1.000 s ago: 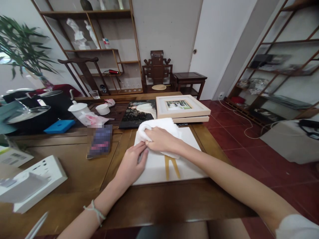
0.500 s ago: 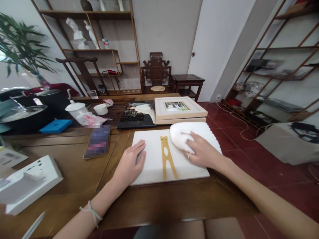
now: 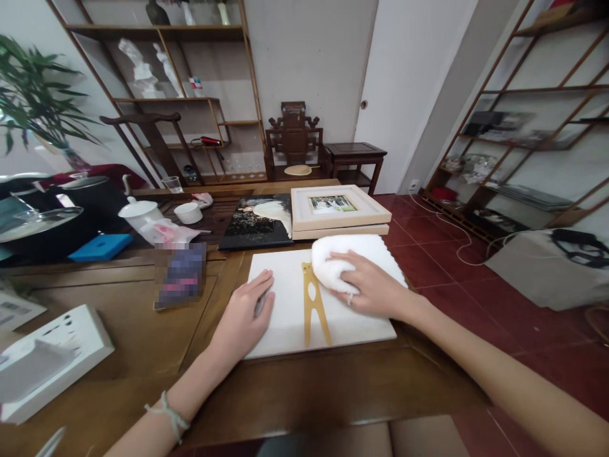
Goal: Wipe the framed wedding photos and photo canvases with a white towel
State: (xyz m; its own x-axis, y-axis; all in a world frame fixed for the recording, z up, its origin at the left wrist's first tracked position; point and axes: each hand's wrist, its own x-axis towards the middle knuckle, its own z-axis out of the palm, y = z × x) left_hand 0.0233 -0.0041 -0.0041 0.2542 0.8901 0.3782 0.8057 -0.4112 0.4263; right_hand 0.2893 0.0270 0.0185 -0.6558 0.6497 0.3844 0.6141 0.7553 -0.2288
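A white board [image 3: 280, 330] lies flat on the wooden table in front of me. My left hand [image 3: 247, 312] rests on its left edge, fingers stretched forward and thumb apart. On the board is a flat yellow piece [image 3: 313, 317] with two legs, an oval hole and small holes at its top. My right hand [image 3: 366, 284] grips a bunched white fluffy cloth [image 3: 328, 263] and presses it onto the board. The cloth lies against the upper right side of the yellow piece and hides a little of its top.
Behind the board are a framed photo [image 3: 342, 212] and a dark picture panel [image 3: 257, 222]. To the left stand a blurred dark packet [image 3: 181, 276], a white box-like stand [image 3: 57, 355], a blue block [image 3: 101, 247], a teapot [image 3: 140, 212] and a black pot [image 3: 42, 231].
My right hand has slid the cloth left across the board, up against the top of the yellow piece. My left hand stays on the board's edge. The whole view has shifted slightly.
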